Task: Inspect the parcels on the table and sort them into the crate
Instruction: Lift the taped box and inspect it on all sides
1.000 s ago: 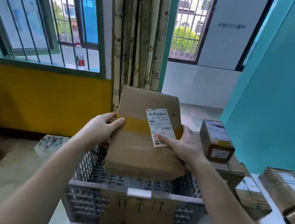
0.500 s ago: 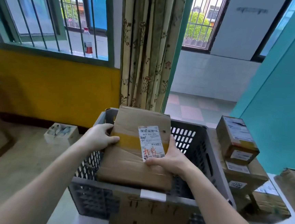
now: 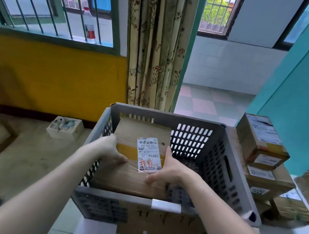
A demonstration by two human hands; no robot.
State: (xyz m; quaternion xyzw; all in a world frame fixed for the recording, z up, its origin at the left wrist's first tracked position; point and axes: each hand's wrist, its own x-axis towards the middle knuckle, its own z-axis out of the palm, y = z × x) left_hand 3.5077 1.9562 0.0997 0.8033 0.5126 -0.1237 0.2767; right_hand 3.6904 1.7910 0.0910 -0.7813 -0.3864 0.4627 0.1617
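While two hands hold it, one parcel [image 3: 134, 163], one crate [image 3: 219, 159]

Brown parcel [image 3: 132, 163] with white label [image 3: 149, 154] scrawled red, grey perforated crate [image 3: 219, 159], floral cream curtain [image 3: 156, 46]

A plain parcel-sorting room: stacked cardboard parcels [image 3: 261, 143], grey crate [image 3: 225, 171], barred windows [image 3: 47, 5].

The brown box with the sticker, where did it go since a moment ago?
The flat brown cardboard parcel went down from above the grey plastic crate into its left side. The left hand and right hand still hold its edges. The stacked cardboard boxes beside the crate stayed put.
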